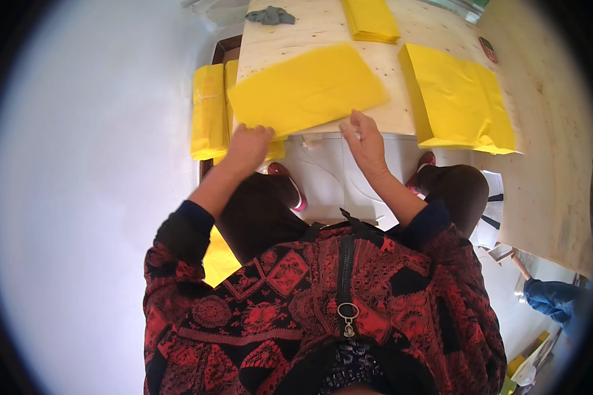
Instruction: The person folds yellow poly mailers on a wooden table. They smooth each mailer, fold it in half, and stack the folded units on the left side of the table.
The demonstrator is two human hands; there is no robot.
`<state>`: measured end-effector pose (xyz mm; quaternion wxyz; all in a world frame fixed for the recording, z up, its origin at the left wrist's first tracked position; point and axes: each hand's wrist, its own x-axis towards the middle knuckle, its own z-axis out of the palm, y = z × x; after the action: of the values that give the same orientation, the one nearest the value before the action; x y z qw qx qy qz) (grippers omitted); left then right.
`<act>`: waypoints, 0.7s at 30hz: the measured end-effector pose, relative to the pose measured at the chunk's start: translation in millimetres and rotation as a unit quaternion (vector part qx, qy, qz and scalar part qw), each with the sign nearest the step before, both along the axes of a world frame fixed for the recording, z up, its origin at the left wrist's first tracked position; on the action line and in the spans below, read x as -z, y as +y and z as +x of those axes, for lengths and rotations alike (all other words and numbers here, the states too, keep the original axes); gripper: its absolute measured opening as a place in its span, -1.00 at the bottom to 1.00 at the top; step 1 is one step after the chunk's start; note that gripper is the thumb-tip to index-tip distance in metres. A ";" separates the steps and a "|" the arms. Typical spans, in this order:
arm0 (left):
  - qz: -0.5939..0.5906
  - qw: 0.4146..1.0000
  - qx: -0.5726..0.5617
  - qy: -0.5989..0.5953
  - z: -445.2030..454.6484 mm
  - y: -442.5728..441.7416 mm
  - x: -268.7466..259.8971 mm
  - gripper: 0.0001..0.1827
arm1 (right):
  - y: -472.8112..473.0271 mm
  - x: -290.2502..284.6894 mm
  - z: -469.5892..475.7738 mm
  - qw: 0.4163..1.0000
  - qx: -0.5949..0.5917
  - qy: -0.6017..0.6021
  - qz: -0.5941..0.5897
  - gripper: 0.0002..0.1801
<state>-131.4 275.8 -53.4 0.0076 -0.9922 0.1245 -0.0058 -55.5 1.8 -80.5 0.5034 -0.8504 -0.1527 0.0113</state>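
A flat yellow sheet or folded bag (309,89), slightly blurred, lies at a slant over the near edge of the wooden table (296,42). My left hand (249,145) grips its near left corner. My right hand (365,140) is at its near edge towards the right, with thumb and forefinger curled close together; whether they pinch the edge cannot be told. To the right, a larger creased yellow bag or sheet (459,103) with a folded side lies by the table's corner. A stack of folded yellow pieces (373,22) rests at the far side.
Bundles of yellow pieces (210,111) stand against the table's left side. A grey cloth (271,16) lies at the far left, a small red and dark device (488,50) at the right. Another wooden surface (538,148) borders the right. A person's blue-clad part (553,298) shows at lower right.
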 end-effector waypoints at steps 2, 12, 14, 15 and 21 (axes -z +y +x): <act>-0.050 0.999 0.009 -0.019 -7.5 -45.6 -1.9 -0.78 | -2.2 -6.1 -6.2 0.973 0.020 0.206 0.101 -0.44; -0.426 0.902 0.062 0.041 -5.0 -185.0 -17.1 -0.63 | -43.1 14.2 51.4 0.980 0.055 0.190 -0.013 -0.67; -0.426 0.903 0.058 -0.014 -2.9 -161.4 -19.7 -0.67 | -43.3 8.7 85.2 0.976 -0.014 0.161 -0.144 -0.63; -0.426 0.901 0.059 -0.054 -2.2 -145.9 -19.9 -0.69 | -39.2 2.0 106.7 0.968 -0.052 0.133 -0.204 -0.62; -0.363 0.923 -0.109 -0.063 -2.3 -56.5 -14.6 -0.76 | 21.7 -30.1 199.7 0.906 -0.263 0.091 -0.318 -0.65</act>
<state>-133.7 219.3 -38.8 -0.3449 -0.9319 0.0039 -0.1119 144.2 23.5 -50.4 0.1965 -0.8894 -0.3127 0.2692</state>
